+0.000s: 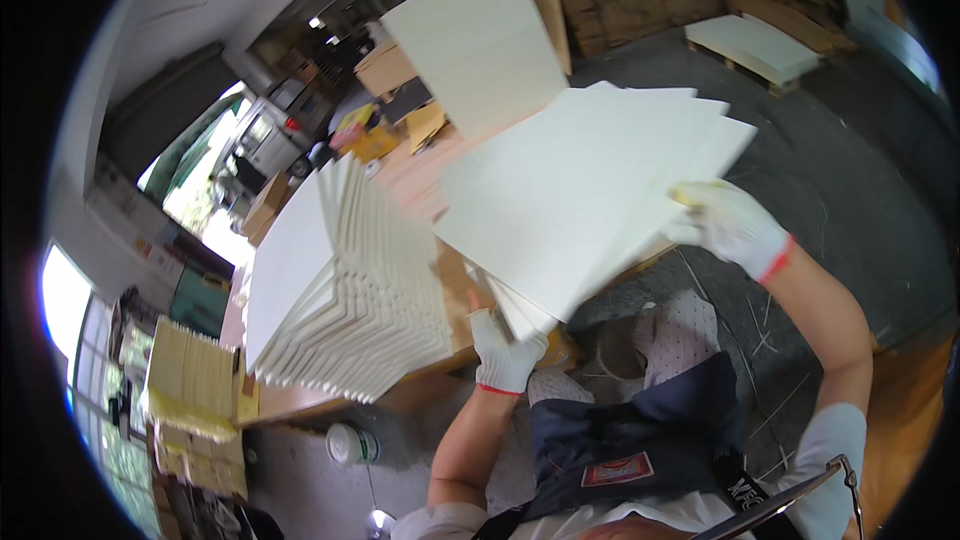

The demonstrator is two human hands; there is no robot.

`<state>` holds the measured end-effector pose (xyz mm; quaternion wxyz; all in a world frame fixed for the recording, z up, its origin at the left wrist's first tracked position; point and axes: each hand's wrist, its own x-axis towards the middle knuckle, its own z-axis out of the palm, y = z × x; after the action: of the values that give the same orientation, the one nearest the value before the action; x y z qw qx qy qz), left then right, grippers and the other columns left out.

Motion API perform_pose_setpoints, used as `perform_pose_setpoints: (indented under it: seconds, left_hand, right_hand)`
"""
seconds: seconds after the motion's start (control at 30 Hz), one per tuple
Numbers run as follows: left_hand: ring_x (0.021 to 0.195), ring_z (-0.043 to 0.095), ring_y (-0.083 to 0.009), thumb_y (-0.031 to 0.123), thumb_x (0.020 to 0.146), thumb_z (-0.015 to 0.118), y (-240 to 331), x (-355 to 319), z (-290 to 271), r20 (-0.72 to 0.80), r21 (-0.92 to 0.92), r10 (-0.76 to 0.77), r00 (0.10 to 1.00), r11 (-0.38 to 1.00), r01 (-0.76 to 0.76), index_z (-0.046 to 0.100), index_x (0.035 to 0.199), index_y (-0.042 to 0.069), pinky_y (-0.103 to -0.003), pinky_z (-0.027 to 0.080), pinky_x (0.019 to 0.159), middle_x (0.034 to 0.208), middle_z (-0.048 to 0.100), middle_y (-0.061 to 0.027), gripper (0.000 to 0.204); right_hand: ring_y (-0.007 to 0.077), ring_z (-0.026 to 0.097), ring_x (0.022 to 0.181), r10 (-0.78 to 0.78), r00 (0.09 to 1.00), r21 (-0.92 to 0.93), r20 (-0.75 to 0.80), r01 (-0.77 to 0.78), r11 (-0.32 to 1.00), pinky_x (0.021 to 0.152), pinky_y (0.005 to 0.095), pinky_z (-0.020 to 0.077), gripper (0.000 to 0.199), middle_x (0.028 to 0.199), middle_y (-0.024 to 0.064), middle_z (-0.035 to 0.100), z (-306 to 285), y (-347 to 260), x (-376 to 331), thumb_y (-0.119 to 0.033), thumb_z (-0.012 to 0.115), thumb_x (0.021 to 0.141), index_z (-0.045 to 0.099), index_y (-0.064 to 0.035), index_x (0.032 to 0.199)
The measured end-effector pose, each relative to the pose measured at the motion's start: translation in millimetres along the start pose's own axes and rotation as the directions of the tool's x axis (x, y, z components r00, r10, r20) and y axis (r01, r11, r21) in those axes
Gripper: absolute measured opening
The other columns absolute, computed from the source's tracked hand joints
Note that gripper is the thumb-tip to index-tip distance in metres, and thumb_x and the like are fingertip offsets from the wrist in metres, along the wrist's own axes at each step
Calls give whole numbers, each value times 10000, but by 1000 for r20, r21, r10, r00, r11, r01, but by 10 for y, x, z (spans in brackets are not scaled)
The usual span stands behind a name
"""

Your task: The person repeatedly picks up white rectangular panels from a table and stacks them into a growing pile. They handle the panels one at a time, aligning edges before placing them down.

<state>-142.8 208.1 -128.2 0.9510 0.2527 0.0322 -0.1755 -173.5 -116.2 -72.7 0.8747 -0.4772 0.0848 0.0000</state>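
Both of my hands wear white knit gloves with red cuffs. My left hand [505,352] grips the lower corner of a fanned bundle of thin pale wooden sheets [580,190]. My right hand [730,225] holds the same bundle at its right edge. The sheets are lifted above the workbench [300,402] and spread out like a fan. To the left of the hands, a large staggered stack of the same pale sheets [345,285] lies on the bench.
A single pale board [478,40] stands tilted behind the bundle. A white bucket [352,443] sits on the floor below the bench. Yellowish sheet stacks [190,380] lie at far left. A pallet with white boards [752,48] rests on the grey floor at upper right.
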Motion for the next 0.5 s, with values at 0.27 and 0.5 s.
perform_pose_setpoints:
  seconds: [0.27, 0.5]
  left_hand:
    - [1105, 626, -209, 168, 930, 674, 191, -769, 98, 96, 581, 81, 992, 805, -122, 523, 1358, -19, -367, 520, 942, 1247, 620, -96, 491]
    - [1105, 611, -257, -69, 914, 608, 1067, -1276, 40, 306, 685, 636, 709, 370, -628, 556, 1293, -47, -403, 512, 985, 1228, 602, -149, 383]
  right_hand:
    - [271, 755, 831, -7, 994, -249, 110, 34, 968, 590, 362, 642, 409, 1086, 188, 717, 49, -176, -712, -144, 593, 961, 553, 40, 1324]
    - [122, 614, 878, -250, 884, -43, 396, 290, 956, 866, 298, 529, 319, 972, 5, 617, 1480, -323, -167, -242, 560, 1036, 595, -25, 1266]
